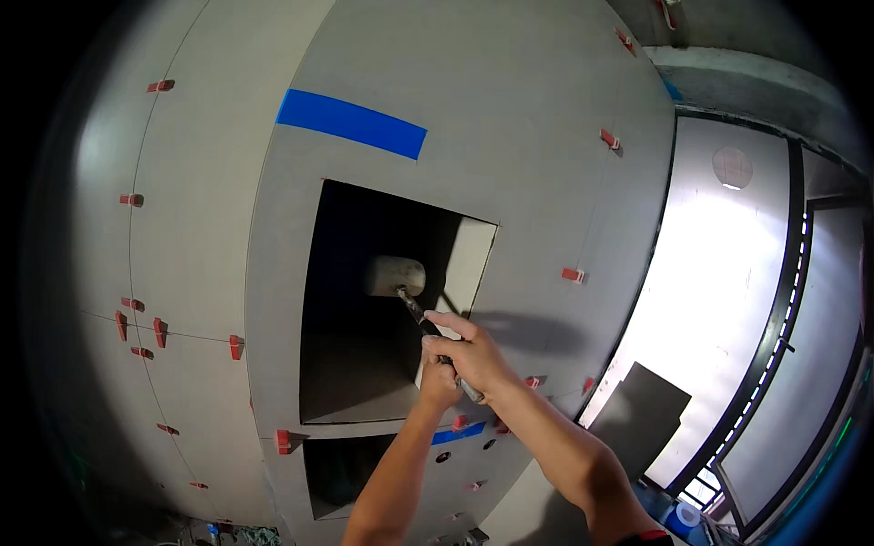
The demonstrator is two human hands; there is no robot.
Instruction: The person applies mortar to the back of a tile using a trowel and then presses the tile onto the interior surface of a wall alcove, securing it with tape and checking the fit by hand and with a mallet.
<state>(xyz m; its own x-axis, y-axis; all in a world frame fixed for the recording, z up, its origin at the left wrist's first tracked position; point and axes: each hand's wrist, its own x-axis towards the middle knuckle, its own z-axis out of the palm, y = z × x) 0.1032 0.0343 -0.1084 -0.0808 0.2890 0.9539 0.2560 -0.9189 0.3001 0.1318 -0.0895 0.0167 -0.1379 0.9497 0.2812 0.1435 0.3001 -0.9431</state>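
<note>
A mallet with a pale, worn, cylindrical head (398,276) is held out in front of a dark square niche (364,364) in a grey tiled wall. Its dark handle slants down to the right into both of my hands. My left hand (439,380) is wrapped round the handle's lower part. Overlapping it, my right hand (473,353) also closes on the handle, with its index finger lying along the shaft. I cannot tell whether the mallet head touches anything inside the niche.
Red levelling wedges (237,347) stick out along the tile joints. Blue tape (353,125) lies above the niche, and a second opening (350,469) sits below it. A bright white panel (719,273) and a leaning grey board (640,423) stand at right.
</note>
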